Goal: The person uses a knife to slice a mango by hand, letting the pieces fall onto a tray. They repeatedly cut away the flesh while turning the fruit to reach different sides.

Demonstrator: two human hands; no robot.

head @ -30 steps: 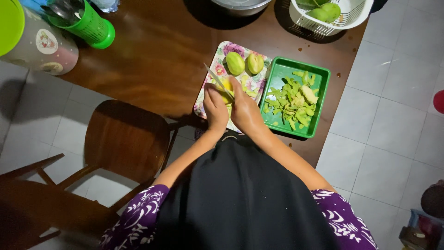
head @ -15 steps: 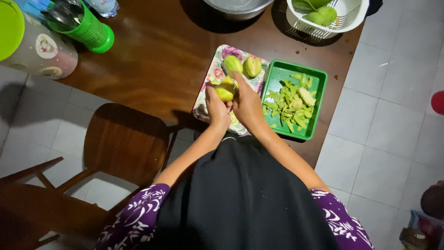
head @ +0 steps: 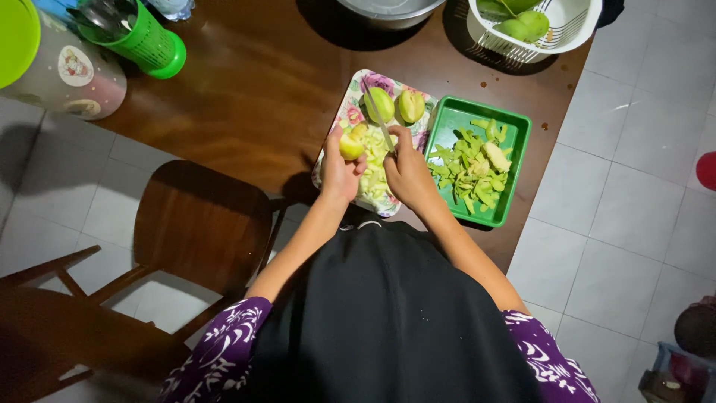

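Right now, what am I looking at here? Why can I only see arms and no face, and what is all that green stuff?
The camera sits on a person's head and looks straight down, so you see only their two arms, black top and purple flowered sleeves. There is no machine, just bare hands.

The left hand holds a piece of pale yellow-green fruit. The right hand holds a knife, its blade pointing away from the person. Both hands are over a flowered tray on a brown wooden table. Two more peeled fruits and cut pieces lie on that tray.

Beside it, a green tray holds green peelings. A white basket at the far edge holds whole green fruits. On the far left stand a green holder and a big jar. A wooden chair is next to the table.
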